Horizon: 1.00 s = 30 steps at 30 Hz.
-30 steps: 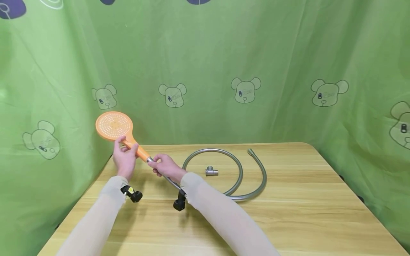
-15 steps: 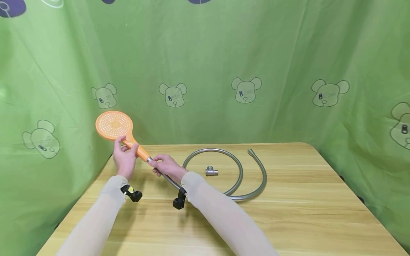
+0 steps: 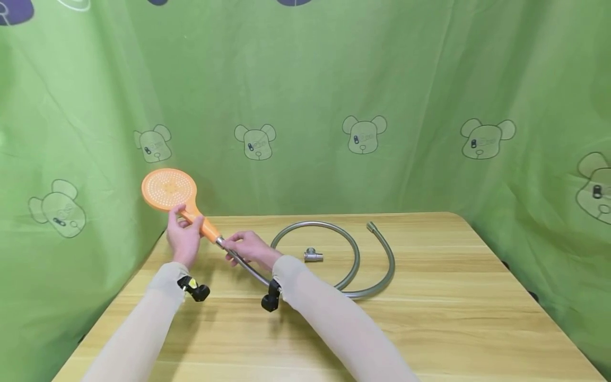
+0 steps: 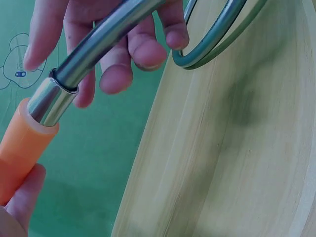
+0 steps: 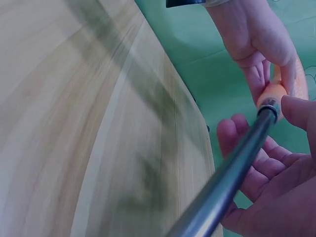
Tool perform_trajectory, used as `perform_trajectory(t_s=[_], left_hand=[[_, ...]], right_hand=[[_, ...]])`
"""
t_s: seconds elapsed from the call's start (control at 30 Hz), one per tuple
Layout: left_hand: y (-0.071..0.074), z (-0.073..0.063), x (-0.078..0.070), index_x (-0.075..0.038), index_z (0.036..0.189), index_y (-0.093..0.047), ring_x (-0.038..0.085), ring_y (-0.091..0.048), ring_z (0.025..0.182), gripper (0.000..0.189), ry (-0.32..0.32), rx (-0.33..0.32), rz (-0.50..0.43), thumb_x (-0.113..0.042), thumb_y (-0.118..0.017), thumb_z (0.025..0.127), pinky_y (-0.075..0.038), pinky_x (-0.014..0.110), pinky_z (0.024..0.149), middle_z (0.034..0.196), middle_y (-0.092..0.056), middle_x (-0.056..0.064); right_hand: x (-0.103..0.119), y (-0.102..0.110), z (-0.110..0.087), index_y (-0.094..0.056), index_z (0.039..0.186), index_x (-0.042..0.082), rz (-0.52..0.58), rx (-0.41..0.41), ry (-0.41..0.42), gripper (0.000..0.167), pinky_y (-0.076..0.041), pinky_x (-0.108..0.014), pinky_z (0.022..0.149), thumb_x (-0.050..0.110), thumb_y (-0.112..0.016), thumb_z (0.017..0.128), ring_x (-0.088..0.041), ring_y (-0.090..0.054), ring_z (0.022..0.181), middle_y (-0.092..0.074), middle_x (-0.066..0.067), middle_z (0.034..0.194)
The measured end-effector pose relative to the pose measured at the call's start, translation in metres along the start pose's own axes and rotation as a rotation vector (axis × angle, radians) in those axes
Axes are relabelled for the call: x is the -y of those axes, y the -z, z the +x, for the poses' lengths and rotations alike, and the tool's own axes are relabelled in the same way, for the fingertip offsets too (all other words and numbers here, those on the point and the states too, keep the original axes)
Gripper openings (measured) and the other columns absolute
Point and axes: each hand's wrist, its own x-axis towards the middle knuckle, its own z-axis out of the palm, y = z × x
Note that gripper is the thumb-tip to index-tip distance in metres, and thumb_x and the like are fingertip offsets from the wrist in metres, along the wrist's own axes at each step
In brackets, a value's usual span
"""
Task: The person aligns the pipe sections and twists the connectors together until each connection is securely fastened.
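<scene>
My left hand (image 3: 185, 237) grips the handle of an orange shower head (image 3: 169, 188), lifted at the table's far left with its perforated face showing. A silver hose nut (image 4: 47, 101) sits at the handle's end, and the grey metal shower hose (image 4: 98, 44) runs on from it. Around the hose just below the nut, my right hand (image 3: 250, 248) has its fingers spread and loosely bent. In the right wrist view, the thumb (image 5: 298, 112) stands apart from the fingers, with the hose (image 5: 227, 177) passing between. The rest of the hose loops across the table.
A small silver T-shaped valve (image 3: 313, 255) lies inside the hose loop on the wooden table (image 3: 453, 318). The hose's free end (image 3: 371, 227) points toward the back edge. Green curtain (image 3: 305, 175) with bear prints surrounds the table's back and sides.
My right hand has loosened from the nut and slid slightly down and right, leaving more of the nut visible. The left hand still holds the shower head, which is nearly unmoved.
</scene>
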Motion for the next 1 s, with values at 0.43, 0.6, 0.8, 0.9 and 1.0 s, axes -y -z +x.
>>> perform_trajectory(t_s=[0.43,0.6,0.8,0.9,1.0], left_hand=[[-0.002,0.003,0.009,-0.016,0.141,-0.045,0.009,-0.062,0.07,0.055,0.017,0.005,0.017,-0.006,-0.069,0.093,-0.061,0.022,0.063,0.096,-0.055,0.01],[-0.001,0.004,0.015,-0.012,0.143,-0.043,0.008,-0.06,0.069,0.055,0.049,0.019,0.017,-0.004,-0.068,0.094,-0.061,0.023,0.063,0.096,-0.054,0.011],[0.0,0.006,0.021,-0.011,0.144,-0.041,0.008,-0.061,0.069,0.056,0.085,0.034,0.029,-0.003,-0.066,0.094,-0.061,0.023,0.063,0.099,-0.055,0.013],[0.0,0.007,0.023,-0.011,0.144,-0.041,0.007,-0.062,0.07,0.056,0.095,0.04,0.033,-0.003,-0.066,0.094,-0.061,0.023,0.063,0.101,-0.056,0.014],[0.0,0.008,0.025,-0.01,0.144,-0.04,0.007,-0.062,0.07,0.057,0.107,0.05,0.025,-0.002,-0.065,0.094,-0.061,0.023,0.065,0.102,-0.056,0.014]], right_hand=[[-0.005,0.028,-0.009,-0.065,0.126,0.011,-0.181,-0.041,0.052,0.041,-0.053,-0.04,0.085,0.042,-0.06,0.1,-0.023,-0.071,0.095,-0.072,-0.011,0.112],[-0.011,0.039,-0.01,-0.064,0.126,0.011,-0.176,-0.064,0.037,0.04,-0.053,-0.045,0.094,0.04,-0.06,0.099,-0.025,-0.068,0.103,-0.07,-0.008,0.112],[-0.016,0.055,-0.018,-0.063,0.129,0.01,-0.188,-0.074,0.036,0.04,-0.05,-0.048,0.104,0.038,-0.059,0.1,-0.035,-0.064,0.115,-0.067,-0.013,0.12],[-0.018,0.064,-0.022,-0.062,0.13,0.009,-0.181,-0.071,0.039,0.041,-0.049,-0.047,0.106,0.037,-0.059,0.101,-0.039,-0.061,0.119,-0.065,-0.015,0.124],[-0.02,0.074,-0.025,-0.062,0.131,0.007,-0.181,-0.076,0.051,0.041,-0.049,-0.049,0.106,0.036,-0.059,0.101,-0.04,-0.06,0.119,-0.066,-0.014,0.123]])
